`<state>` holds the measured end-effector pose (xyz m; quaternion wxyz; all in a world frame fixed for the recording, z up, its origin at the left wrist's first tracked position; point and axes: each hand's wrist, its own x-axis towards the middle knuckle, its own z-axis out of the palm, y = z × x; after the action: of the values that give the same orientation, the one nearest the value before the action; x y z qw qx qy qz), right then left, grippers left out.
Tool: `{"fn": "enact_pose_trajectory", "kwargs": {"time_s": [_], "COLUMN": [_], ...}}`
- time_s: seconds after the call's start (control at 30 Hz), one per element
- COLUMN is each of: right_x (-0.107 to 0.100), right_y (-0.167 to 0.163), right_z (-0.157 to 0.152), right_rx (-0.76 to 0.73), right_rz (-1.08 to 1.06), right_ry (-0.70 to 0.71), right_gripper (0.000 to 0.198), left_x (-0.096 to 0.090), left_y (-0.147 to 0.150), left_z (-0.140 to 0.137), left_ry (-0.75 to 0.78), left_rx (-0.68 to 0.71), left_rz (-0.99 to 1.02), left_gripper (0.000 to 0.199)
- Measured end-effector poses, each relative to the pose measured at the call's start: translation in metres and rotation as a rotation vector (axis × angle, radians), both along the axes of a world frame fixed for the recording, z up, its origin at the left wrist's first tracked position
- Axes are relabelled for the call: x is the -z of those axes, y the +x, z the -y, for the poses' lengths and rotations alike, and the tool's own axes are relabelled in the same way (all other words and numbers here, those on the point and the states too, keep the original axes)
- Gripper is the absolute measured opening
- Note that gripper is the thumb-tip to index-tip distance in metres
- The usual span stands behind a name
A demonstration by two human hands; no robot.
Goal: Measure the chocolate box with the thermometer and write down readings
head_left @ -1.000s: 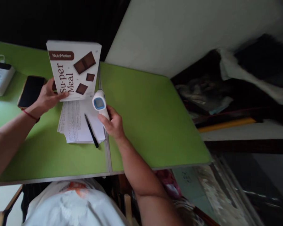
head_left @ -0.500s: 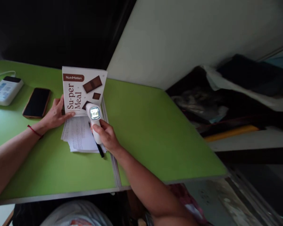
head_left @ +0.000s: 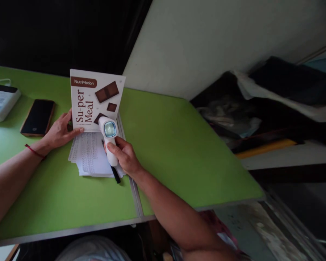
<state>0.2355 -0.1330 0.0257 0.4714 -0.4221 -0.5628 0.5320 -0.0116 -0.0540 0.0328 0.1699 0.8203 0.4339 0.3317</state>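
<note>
A white box [head_left: 84,103] with brown print reading "NutriMotion Su-per Meal" stands tilted on the green table. At its lower left corner, my left hand [head_left: 61,131] grips it, thumb on the front and the other fingers partly hidden behind. My right hand [head_left: 126,156] is wrapped round the handle of a white infrared thermometer [head_left: 108,132] with a small lit screen facing me. The thermometer's head overlaps the box's lower right corner in view; whether they touch I cannot tell. Printed sheets [head_left: 93,156] lie below, with a black pen [head_left: 116,175] on them.
Left of the box lie a dark phone [head_left: 38,117] and a white device [head_left: 2,103] with a cable. A metal seam runs across the green table [head_left: 184,152]. A dark panel [head_left: 59,32] rises behind, and cluttered shelves [head_left: 266,165] stand at the right.
The box's face has turned a little more toward my view. The thermometer's screen has gone from bright white to a bluish, dimmer glow. Both hands keep their hold.
</note>
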Motion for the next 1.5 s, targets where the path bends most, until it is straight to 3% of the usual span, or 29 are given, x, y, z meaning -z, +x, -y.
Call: {"fn": "enact_pose_trajectory", "kwargs": {"time_s": [0.57, 1.07, 1.2, 1.3, 1.5], "right_x": [-0.011, -0.017, -0.027, -0.032, -0.022], "right_y": [-0.007, -0.001, 0.028, 0.052, 0.064], "right_z": [0.002, 0.002, 0.000, -0.005, -0.018], "right_rx": [0.008, 0.049, 0.180, 0.271, 0.356], "right_rz": [-0.084, -0.058, 0.122, 0.476, 0.895], "right_ry": [-0.047, -0.001, 0.136, 0.189, 0.081], "right_gripper": [0.033, 0.033, 0.038, 0.050, 0.026], "left_x": [-0.002, -0.006, -0.003, -0.002, -0.002], "left_y": [0.003, 0.005, 0.005, 0.006, 0.006], "left_z": [0.000, 0.002, 0.001, 0.001, 0.002], "left_ry": [0.000, -0.054, 0.014, 0.025, 0.021], "left_rx": [-0.106, -0.107, -0.123, -0.137, -0.216], "left_rz": [-0.062, 0.000, -0.061, -0.090, -0.115], "left_gripper": [0.065, 0.072, 0.076, 0.077, 0.069]}}
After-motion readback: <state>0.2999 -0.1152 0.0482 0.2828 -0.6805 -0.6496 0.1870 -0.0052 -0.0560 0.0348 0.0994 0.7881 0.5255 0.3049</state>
